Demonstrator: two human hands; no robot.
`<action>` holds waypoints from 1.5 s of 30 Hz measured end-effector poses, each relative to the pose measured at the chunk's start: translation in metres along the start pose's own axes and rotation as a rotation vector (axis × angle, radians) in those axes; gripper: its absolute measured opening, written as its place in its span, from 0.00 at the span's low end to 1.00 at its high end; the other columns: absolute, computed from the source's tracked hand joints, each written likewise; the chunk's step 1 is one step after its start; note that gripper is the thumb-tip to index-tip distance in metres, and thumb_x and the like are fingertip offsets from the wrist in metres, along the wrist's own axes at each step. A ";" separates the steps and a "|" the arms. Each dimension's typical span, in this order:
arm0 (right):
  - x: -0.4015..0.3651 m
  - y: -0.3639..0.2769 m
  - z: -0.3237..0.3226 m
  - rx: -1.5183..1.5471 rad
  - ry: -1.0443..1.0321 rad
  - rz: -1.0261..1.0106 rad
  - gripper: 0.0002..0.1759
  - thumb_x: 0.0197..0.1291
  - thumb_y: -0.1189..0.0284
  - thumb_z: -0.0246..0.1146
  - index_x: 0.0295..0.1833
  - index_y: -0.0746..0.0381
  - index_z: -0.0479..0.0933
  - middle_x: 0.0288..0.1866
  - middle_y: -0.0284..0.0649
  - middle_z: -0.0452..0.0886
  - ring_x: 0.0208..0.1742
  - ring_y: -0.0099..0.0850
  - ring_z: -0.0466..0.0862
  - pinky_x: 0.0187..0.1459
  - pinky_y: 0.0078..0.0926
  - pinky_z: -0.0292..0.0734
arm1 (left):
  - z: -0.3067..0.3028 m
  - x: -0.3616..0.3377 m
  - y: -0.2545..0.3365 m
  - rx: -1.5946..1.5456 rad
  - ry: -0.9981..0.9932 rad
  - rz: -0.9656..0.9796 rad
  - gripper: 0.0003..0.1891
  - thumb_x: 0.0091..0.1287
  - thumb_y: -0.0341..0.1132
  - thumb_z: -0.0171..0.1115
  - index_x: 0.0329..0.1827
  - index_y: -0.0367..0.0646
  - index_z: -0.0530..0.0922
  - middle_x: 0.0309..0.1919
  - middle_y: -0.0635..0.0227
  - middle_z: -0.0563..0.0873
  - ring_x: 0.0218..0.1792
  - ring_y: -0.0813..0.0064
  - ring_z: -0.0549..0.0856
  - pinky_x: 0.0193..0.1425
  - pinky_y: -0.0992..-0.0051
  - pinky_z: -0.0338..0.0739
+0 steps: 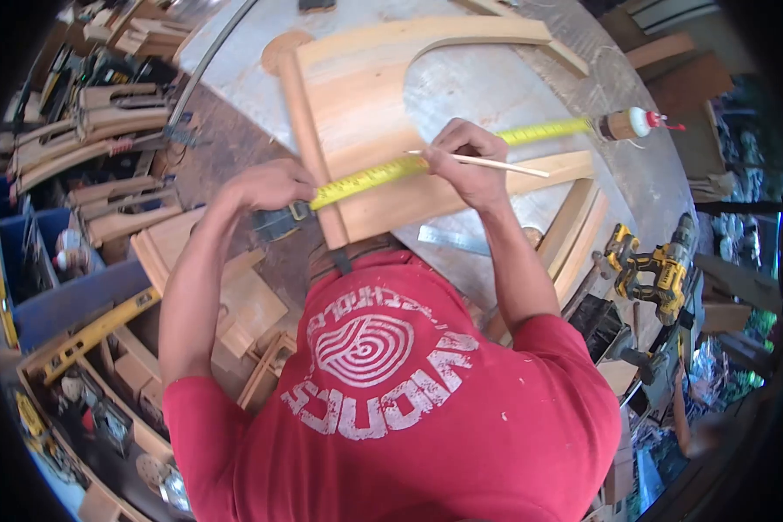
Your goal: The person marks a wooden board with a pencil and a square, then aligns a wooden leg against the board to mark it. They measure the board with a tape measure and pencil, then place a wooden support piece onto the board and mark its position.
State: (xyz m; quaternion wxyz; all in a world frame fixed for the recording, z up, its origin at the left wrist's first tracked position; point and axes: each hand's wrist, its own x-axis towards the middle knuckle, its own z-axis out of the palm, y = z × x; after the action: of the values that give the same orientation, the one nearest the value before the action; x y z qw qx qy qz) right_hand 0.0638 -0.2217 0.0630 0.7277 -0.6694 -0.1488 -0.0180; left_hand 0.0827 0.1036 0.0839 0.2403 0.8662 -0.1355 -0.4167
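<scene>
My left hand (274, 184) has its fingers closed on the near-left end of a yellow measuring tape (370, 177), right at the edge of a wooden frame (370, 130). The tape blade stretches rightward across this pale, curved frame and past it. My right hand (468, 161) is closed around a light wooden pencil (500, 163), its tip pointing left just over the tape. That hand's fingers lie at the tape and the frame's lower board. Below my left hand is a dark blue-black object (275, 224), partly covered by it.
A bottle with a white and red top (637, 122) stands at the tape's far right. A metal ruler (452, 239) lies on the worktop (531, 104). At right is a yellow-black cordless drill (670, 270). Curved wooden parts (96, 130), a blue bin (78, 304) and a yellow level (104, 335) fill the left.
</scene>
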 end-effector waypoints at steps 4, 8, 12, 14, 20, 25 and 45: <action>0.024 0.004 0.005 -0.072 0.035 -0.044 0.11 0.57 0.81 0.74 0.27 0.63 0.79 0.29 0.35 0.83 0.30 0.19 0.78 0.31 0.21 0.71 | -0.064 0.021 -0.021 0.009 0.055 0.012 0.17 0.68 0.42 0.62 0.45 0.36 0.88 0.35 0.52 0.90 0.41 0.61 0.87 0.49 0.63 0.78; 0.036 0.024 0.009 -0.098 0.043 0.091 0.11 0.57 0.80 0.75 0.27 0.62 0.79 0.29 0.33 0.82 0.29 0.18 0.77 0.30 0.20 0.69 | -0.105 0.045 -0.054 -0.012 0.114 0.019 0.16 0.68 0.42 0.62 0.43 0.35 0.87 0.33 0.53 0.89 0.39 0.63 0.86 0.49 0.64 0.78; 0.055 0.032 0.017 -0.119 0.059 0.152 0.12 0.56 0.77 0.74 0.25 0.62 0.78 0.26 0.29 0.81 0.27 0.14 0.75 0.27 0.19 0.68 | -0.135 0.069 -0.065 -0.011 0.061 0.023 0.17 0.68 0.43 0.63 0.42 0.35 0.87 0.33 0.55 0.89 0.39 0.64 0.86 0.49 0.64 0.78; 0.064 0.038 0.021 -0.108 0.058 0.174 0.11 0.56 0.77 0.73 0.25 0.61 0.78 0.26 0.29 0.80 0.26 0.14 0.74 0.26 0.19 0.68 | -0.145 0.080 -0.068 0.008 0.020 0.023 0.17 0.67 0.42 0.63 0.43 0.36 0.88 0.35 0.55 0.90 0.40 0.64 0.87 0.51 0.65 0.79; 0.095 0.039 0.024 -0.111 -0.024 0.272 0.10 0.56 0.82 0.74 0.27 0.63 0.79 0.30 0.34 0.82 0.29 0.16 0.77 0.28 0.18 0.69 | -0.170 0.103 -0.075 0.046 -0.006 0.097 0.17 0.67 0.42 0.62 0.44 0.36 0.88 0.41 0.53 0.91 0.45 0.59 0.88 0.55 0.63 0.79; 0.142 0.053 0.025 -0.191 -0.092 0.187 0.09 0.54 0.78 0.74 0.27 0.62 0.79 0.27 0.31 0.82 0.28 0.16 0.78 0.29 0.19 0.72 | -0.184 0.139 -0.114 0.217 -0.042 0.298 0.17 0.68 0.42 0.60 0.40 0.35 0.87 0.40 0.50 0.90 0.45 0.52 0.87 0.54 0.60 0.78; 0.262 0.127 0.048 -0.407 -0.314 0.286 0.10 0.51 0.74 0.74 0.25 0.60 0.78 0.22 0.26 0.79 0.26 0.14 0.74 0.27 0.20 0.69 | -0.193 0.146 -0.097 0.302 -0.072 0.015 0.19 0.66 0.46 0.62 0.47 0.40 0.90 0.45 0.53 0.92 0.46 0.57 0.89 0.51 0.61 0.80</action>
State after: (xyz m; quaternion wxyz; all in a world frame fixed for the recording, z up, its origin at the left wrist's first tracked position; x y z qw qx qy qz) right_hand 0.3337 -0.1167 0.0057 0.5416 -0.8104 -0.1571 0.1589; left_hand 0.3279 0.1813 0.0403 0.1052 0.8761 -0.2116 -0.4203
